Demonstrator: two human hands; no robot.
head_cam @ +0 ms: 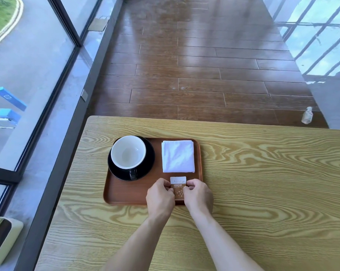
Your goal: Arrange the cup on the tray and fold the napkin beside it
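Note:
A brown tray (pixel 126 194) lies on the wooden table. On its left part stands an empty cup (pixel 128 152), white inside and black outside, on a black saucer (pixel 148 163). A white napkin (pixel 178 156), folded into a square, lies flat on the tray's right part. At the tray's near right corner, my left hand (pixel 160 194) and my right hand (pixel 198 194) pinch a small white-and-brown sugar packet (pixel 178 185) from both sides. The packet's lower part is hidden by my fingers.
The light wooden table (pixel 263 182) stretches to the right and towards me. Beyond its far edge is dark wooden floor with a crumpled plastic bottle (pixel 307 115). A glass window wall (pixel 28 75) runs along the left. A chair's corner (pixel 3 237) shows at the lower left.

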